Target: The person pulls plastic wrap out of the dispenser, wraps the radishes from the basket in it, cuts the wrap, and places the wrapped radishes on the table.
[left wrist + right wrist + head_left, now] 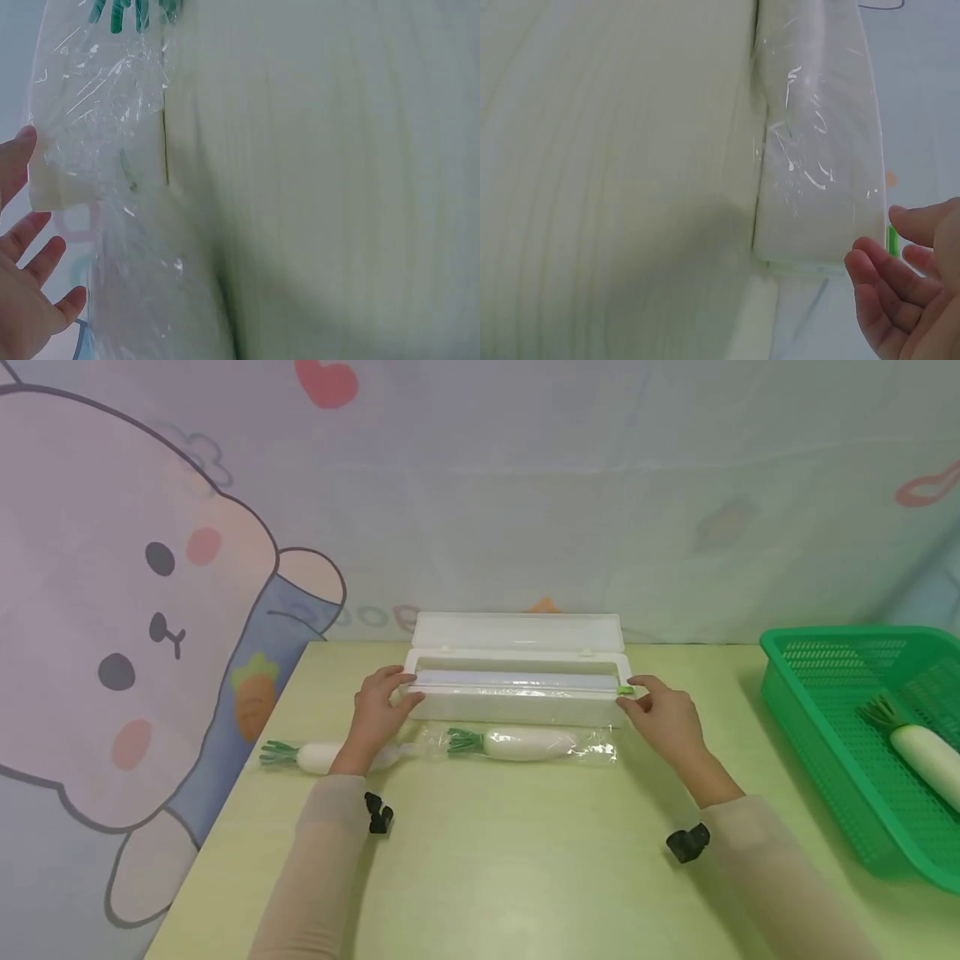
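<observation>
A white cling film dispenser point(517, 706) stands across the table with its lid point(517, 632) raised and a film roll point(517, 680) inside. At its left end, my left hand point(378, 710) grips the corner, thumb toward the front. My right hand point(669, 718) is at the right end, thumb and fingertip around the green slide cutter point(626, 691). Clear film point(810, 142) hangs over the dispenser's front. Just before it lies a white radish point(528, 744) with green stalks, in clear film. Another wrapped radish point(317, 758) lies to the left, partly hidden by my left forearm.
A green plastic basket point(832, 760) stands at the right, with an unwrapped white radish point(926, 756) in it. Behind the table point(517, 877) hangs a printed cloth point(525, 510). Each wrist carries a small black camera mount.
</observation>
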`<move>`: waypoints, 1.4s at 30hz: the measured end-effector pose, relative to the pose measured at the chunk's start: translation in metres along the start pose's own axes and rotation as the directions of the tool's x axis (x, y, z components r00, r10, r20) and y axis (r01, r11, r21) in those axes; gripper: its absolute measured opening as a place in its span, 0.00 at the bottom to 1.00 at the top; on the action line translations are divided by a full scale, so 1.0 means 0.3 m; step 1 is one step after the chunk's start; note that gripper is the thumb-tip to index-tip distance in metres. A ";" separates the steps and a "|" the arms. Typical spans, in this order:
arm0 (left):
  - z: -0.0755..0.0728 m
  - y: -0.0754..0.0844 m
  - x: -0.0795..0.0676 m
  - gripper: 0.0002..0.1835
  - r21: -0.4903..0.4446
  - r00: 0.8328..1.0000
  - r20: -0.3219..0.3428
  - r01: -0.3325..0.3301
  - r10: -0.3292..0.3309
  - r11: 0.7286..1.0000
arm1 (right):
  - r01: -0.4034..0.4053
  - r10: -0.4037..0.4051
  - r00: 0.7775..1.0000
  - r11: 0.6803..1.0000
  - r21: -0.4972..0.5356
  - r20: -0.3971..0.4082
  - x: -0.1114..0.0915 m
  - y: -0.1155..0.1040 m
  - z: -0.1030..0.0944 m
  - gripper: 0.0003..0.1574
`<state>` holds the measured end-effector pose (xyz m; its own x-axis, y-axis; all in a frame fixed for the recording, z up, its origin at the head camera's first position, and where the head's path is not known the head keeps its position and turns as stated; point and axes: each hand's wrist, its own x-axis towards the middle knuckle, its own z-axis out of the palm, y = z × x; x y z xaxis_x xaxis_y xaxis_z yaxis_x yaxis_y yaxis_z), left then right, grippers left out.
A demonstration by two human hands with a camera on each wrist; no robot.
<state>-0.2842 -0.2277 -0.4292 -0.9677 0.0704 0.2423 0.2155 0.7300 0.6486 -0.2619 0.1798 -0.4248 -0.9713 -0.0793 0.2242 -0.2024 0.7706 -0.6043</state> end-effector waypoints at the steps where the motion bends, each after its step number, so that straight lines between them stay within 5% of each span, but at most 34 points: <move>1: 0.002 0.003 0.001 0.19 -0.005 1.000 -0.011 -0.012 0.012 1.000 | -0.031 0.031 1.000 0.999 0.013 0.000 0.000 -0.005 0.003 0.27; 7: 0.019 0.006 0.002 0.13 0.003 0.997 -0.063 -0.049 0.050 0.999 | -0.136 0.139 0.990 0.985 0.110 -0.018 -0.001 -0.034 0.037 0.23; 17: 0.028 0.011 -0.012 0.06 -0.022 0.991 -0.101 -0.086 0.083 0.996 | 0.009 0.003 0.998 0.982 0.187 -0.065 0.003 -0.021 0.049 0.19; 25: 0.028 0.009 -0.020 0.05 -0.047 0.992 -0.101 -0.079 0.074 0.996 | -0.110 0.110 0.994 0.986 0.122 0.010 -0.011 -0.013 0.042 0.22; 31: 0.021 0.013 -0.034 0.05 -0.059 0.995 -0.083 -0.063 0.058 0.996 | -0.173 0.180 0.982 0.977 0.128 -0.052 -0.014 -0.038 0.074 0.25; 42: 0.012 0.011 -0.053 0.05 -0.132 0.998 -0.048 -0.037 0.031 0.991 | -0.046 0.072 0.992 0.967 0.249 -0.100 -0.010 -0.015 0.094 0.15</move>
<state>-0.2684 -0.2240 -0.4334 -0.9531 0.0598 0.2966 0.2664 0.6310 0.7286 -0.2617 0.1587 -0.4445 -0.9661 0.0404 0.2552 -0.1828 0.5913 -0.7854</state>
